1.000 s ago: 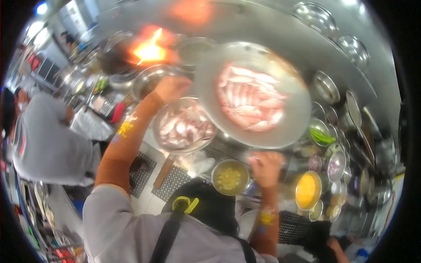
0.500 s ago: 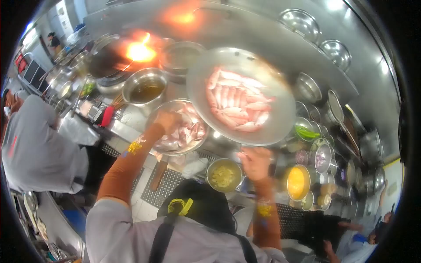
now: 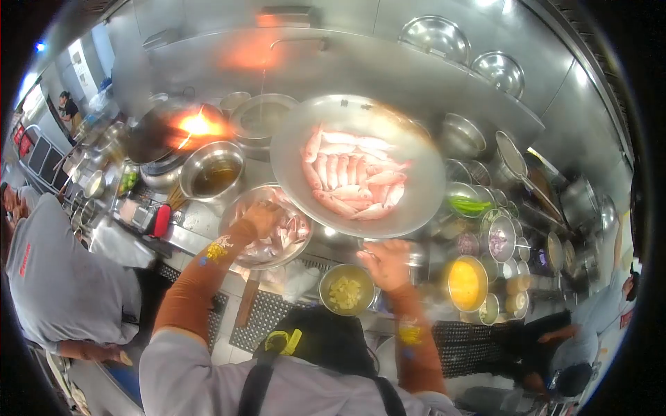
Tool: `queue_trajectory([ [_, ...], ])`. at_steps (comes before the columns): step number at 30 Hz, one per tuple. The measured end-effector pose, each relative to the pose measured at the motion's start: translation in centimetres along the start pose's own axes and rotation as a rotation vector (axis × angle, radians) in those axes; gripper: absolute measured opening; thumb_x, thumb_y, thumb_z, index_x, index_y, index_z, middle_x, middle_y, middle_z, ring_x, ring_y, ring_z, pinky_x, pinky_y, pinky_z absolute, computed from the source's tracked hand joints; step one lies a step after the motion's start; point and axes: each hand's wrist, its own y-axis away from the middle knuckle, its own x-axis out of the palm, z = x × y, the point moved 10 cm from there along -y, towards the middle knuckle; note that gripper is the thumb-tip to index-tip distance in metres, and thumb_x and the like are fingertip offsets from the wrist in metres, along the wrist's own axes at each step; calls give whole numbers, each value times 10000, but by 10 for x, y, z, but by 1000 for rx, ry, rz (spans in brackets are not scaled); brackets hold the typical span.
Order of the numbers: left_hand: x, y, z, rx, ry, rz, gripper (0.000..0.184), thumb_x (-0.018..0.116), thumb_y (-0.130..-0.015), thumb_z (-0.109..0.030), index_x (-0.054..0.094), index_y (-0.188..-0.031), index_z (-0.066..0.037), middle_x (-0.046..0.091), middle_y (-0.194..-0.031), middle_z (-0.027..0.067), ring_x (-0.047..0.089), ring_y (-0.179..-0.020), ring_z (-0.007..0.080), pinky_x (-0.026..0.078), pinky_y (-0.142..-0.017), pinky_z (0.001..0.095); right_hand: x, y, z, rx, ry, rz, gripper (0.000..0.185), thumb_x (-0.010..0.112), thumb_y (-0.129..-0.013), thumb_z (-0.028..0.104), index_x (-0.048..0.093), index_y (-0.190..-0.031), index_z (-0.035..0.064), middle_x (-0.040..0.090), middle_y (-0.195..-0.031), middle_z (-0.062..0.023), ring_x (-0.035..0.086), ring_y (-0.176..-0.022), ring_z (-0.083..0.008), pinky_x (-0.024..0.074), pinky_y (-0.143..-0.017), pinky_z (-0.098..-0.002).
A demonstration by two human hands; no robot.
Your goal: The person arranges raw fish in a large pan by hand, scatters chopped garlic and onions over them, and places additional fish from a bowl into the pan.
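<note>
A large steel wok [image 3: 423, 187] holds several pinkish-red fish [image 3: 340, 170], laid side by side in the middle with others around them. My right hand [image 3: 387, 265] is at its near rim, fingers closed over what looks like its handle, which is mostly hidden. To the left, a metal bowl [image 3: 260, 263] contains more fish [image 3: 291, 229], silvery and pink. Inside this bowl, my left hand [image 3: 260, 220] has its fingers curled down onto the fish, with the fingertips hidden among them. A small pot of pale yellow chunks [image 3: 345, 293] stands just below my right hand.
Flames [image 3: 198, 125] rise at a dark wok on the left, near a pot of brown liquid [image 3: 215, 173]. Bowls of orange liquid [image 3: 467, 284], green peppers [image 3: 470, 204] and chopped onion [image 3: 499, 239] crowd the right. A co-worker in grey [image 3: 66, 270] stands close on my left.
The view has shifted and sharpened. My left hand stays in the fish bowl and my right hand stays at the wok's near rim. The co-worker's forearm now shows at lower left.
</note>
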Motion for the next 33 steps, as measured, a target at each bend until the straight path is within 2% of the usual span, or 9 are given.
queue_trajectory([
  [3, -7, 6, 1, -17, 14, 2, 600, 708, -781, -247, 504, -1337, -149, 552, -1360, 108, 461, -1311, 312, 356, -1082, 467, 2, 4, -4, 4, 3, -11, 289, 709, -829, 405, 752, -926, 136, 623, -772, -58, 565, -791, -266, 392, -821, -417],
  [6, -2, 7, 5, 58, 19, -28, 605, 677, -772, -271, 482, -1330, -142, 628, -1215, 120, 532, -1213, 318, 403, -1001, 476, 2, 2, -5, -7, 0, -16, 285, 709, -825, 401, 753, -926, 138, 623, -773, -50, 565, -790, -259, 390, -817, -413],
  [7, -11, 9, 2, 16, 30, 116, 616, 686, -767, -291, 503, -1338, -151, 606, -1262, 130, 530, -1215, 315, 397, -1012, 476, 0, 1, -5, -12, -9, -25, 284, 710, -823, 399, 753, -925, 138, 623, -773, -48, 565, -790, -257, 390, -814, -411],
  [13, -27, 14, 14, 6, -135, 57, 520, 689, -782, -320, 591, -1263, -148, 590, -1289, 129, 547, -1210, 291, 410, -999, 478, 3, 1, -2, -36, 1, -4, 258, 737, -795, 352, 750, -912, 123, 637, -806, -39, 570, -799, -254, 389, -790, -407],
  [16, -75, 29, 23, -138, 229, -86, 304, 667, -830, -285, 665, -1107, -159, 602, -1274, 98, 586, -1162, 278, 464, -970, 433, -1, 0, 0, -44, -39, -47, 253, 746, -786, 339, 748, -909, 118, 655, -841, -53, 575, -814, -268, 387, -778, -410],
  [18, -74, 34, 39, -32, 371, -335, 389, 698, -817, -329, 652, -1162, -156, 631, -1236, 119, 618, -1097, 331, 490, -946, 452, 2, 2, -5, -65, -43, -41, 255, 752, -780, 335, 746, -904, 112, 661, -856, -82, 579, -829, -289, 389, -795, -421],
  [22, -63, 54, 67, -195, 735, -410, 360, 713, -794, -257, 624, -1082, -60, 663, -1091, 177, 636, -1025, 386, 516, -889, 447, 12, 2, -6, -92, -48, 39, 278, 730, -795, 315, 729, -955, 88, 649, -873, -96, 574, -871, -317, 389, -829, -437],
  [27, -77, 65, 86, -270, 1065, -604, 367, 770, -751, -224, 610, -1014, -26, 668, -914, 145, 667, -828, 242, 533, -771, 355, 8, 0, -1, -62, -61, 38, 268, 731, -798, 297, 722, -961, 84, 633, -845, -90, 565, -853, -318, 388, -828, -446],
  [33, -70, 62, 95, -412, 1209, -571, 395, 795, -740, -245, 599, -997, -18, 665, -903, 93, 649, -851, 199, 524, -796, 346, 10, 1, -3, -60, -59, 34, 265, 725, -809, 295, 713, -975, 88, 628, -841, -90, 560, -842, -319, 384, -828, -447],
])
